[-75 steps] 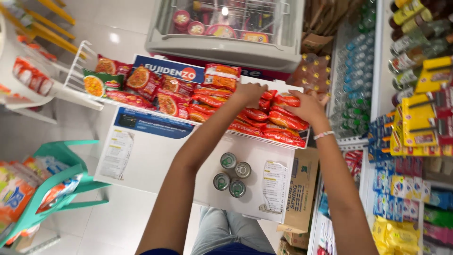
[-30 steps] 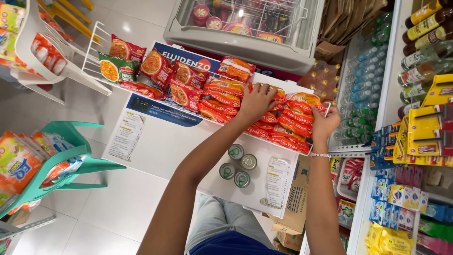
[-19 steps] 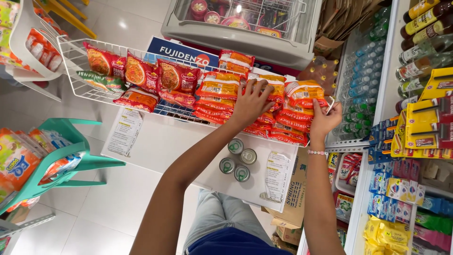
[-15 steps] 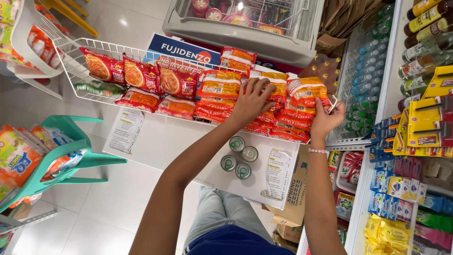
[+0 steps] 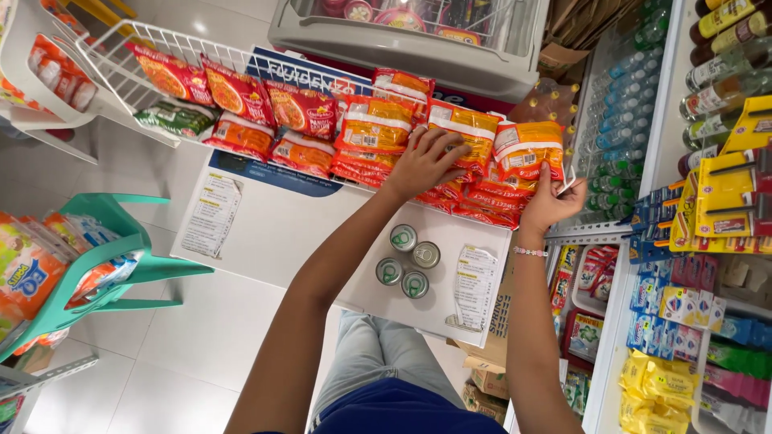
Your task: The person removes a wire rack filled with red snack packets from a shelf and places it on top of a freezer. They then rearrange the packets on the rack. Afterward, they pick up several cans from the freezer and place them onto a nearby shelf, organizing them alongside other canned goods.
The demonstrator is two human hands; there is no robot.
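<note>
The left hand (image 5: 422,161) lies spread flat on the orange noodle packets (image 5: 458,133) in the far white wire basket (image 5: 121,48), the right hand (image 5: 551,201) pinches one packet's edge (image 5: 527,153), seemingly tidying rows; straightening needs gentle pushes.

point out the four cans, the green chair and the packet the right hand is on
cans (image 5: 408,260), head view, top of the group of four
green chair (image 5: 112,233), head view, its seat edge
orange packet (image 5: 527,153), head view, its front face, under the right hand (image 5: 551,201)
</note>
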